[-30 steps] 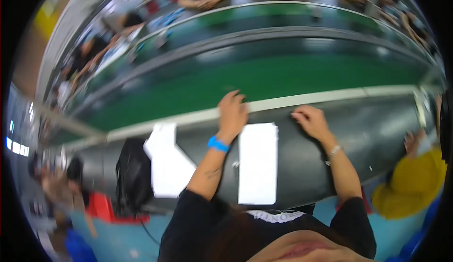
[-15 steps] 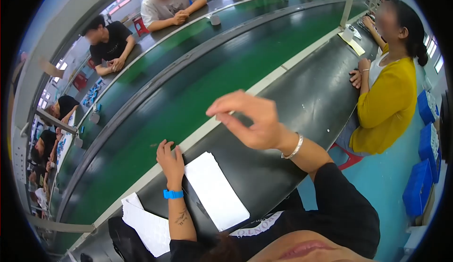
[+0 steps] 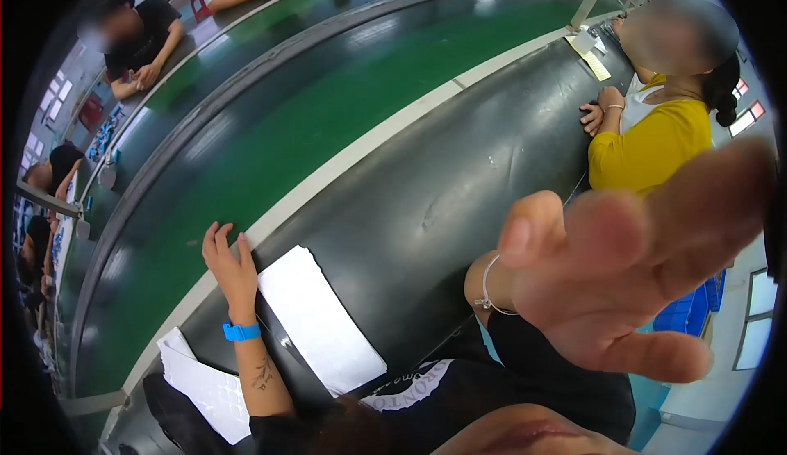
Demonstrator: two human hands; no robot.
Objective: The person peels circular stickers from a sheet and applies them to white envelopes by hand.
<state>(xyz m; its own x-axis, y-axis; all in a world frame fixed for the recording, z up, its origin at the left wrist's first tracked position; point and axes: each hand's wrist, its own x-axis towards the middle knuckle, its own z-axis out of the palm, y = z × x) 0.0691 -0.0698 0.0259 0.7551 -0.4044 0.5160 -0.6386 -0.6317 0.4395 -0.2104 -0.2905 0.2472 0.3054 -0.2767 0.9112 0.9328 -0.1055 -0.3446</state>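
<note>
My left hand (image 3: 232, 273), above a blue wristband, lies at the pale ledge (image 3: 283, 209) of the bench with its fingers apart and nothing in them. A white sheet or pad (image 3: 321, 316) is on the dark bench just beside that wrist. My right hand (image 3: 602, 291) is raised very close to the camera, palm and fingertips toward it. Its fingers are spread and it holds nothing. A thin bracelet (image 3: 489, 287) circles the right wrist. Another white sheet (image 3: 205, 389), with a bumpy texture, lies left of my left forearm.
A green conveyor belt (image 3: 328, 139) runs beyond the ledge. To the right sits a person in a yellow top (image 3: 648, 147), hands on the bench by a yellow paper (image 3: 592, 61). People sit across the belt. Blue bins (image 3: 689, 311) stand behind my right hand.
My right hand has moved from over the bench to right in front of the camera, its fingers spreading. The view has shifted; my left hand stays at the ledge.
</note>
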